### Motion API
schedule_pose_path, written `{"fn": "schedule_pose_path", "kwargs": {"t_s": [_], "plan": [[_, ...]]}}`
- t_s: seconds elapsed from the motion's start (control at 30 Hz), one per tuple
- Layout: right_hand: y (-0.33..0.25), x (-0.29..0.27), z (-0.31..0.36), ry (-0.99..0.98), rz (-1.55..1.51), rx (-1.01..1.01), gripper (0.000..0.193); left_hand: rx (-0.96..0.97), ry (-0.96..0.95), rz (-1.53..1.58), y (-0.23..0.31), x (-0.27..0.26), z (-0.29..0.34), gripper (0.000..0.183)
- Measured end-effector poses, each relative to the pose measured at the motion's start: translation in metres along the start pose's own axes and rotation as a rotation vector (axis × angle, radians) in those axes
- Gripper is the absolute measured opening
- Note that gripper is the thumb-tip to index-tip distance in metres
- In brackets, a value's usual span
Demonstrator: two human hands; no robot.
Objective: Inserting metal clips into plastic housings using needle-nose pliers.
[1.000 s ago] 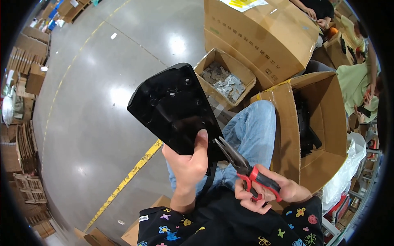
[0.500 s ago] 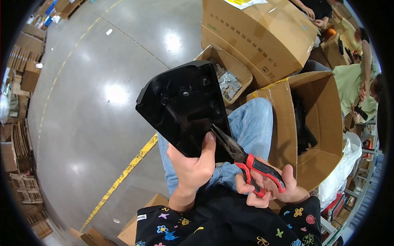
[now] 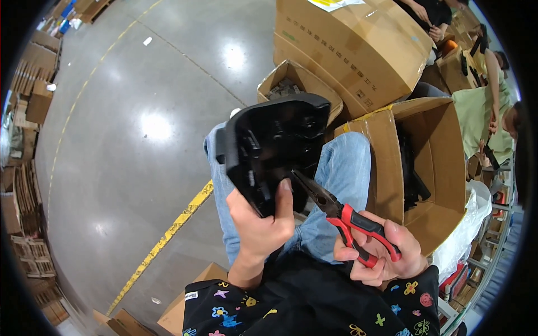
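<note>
Gripped at its lower edge by my left hand [image 3: 259,228] is a black moulded plastic housing [image 3: 280,140], its hollow, ribbed inside turned up toward me. The thumb presses on the inner face; the other fingers are hidden behind the part. My right hand [image 3: 386,249] is closed around the red and black handles of long-nose pliers [image 3: 330,206]. The pliers' tips lie just in front of the housing's inside, close to my left thumb; whether they touch it I cannot tell.
Beyond the housing stands a small carton [image 3: 330,95] with grey metal pieces. An open carton [image 3: 386,162] at my right knee holds black parts. A large closed carton [image 3: 353,50] stands behind. Co-workers sit at far right, one in a light green garment [image 3: 471,120].
The housing has turned and tilted in my left hand, its upper end shifting to the right. My right hand and the pliers have moved slightly right and down.
</note>
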State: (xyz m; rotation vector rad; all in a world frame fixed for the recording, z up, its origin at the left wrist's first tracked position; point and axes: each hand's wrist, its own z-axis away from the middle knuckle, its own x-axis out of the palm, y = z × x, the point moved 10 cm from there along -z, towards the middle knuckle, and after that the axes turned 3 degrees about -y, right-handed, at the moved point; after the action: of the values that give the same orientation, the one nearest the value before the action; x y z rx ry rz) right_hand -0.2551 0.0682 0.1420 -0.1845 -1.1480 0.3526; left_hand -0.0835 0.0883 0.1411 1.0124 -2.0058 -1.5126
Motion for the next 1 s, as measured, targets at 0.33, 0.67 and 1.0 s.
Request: {"fn": "schedule_pose_path", "kwargs": {"t_s": [0.33, 0.67, 1.0], "plan": [[-0.020, -0.004, 0.010, 0.095, 0.500, -0.040, 0.034, 0.046, 0.041, -0.074, 0.011, 0.005, 0.009, 0.024], [-0.046, 0.003, -0.002, 0.197, 1.674, -0.187, 0.034, -0.063, -0.074, -0.064, -0.005, 0.006, 0.009, 0.024], [-0.071, -0.036, 0.029, 0.701, 1.179, -1.123, 0.040, -0.419, 0.022, 1.148, -0.028, 0.031, 0.020, 0.056]]}}
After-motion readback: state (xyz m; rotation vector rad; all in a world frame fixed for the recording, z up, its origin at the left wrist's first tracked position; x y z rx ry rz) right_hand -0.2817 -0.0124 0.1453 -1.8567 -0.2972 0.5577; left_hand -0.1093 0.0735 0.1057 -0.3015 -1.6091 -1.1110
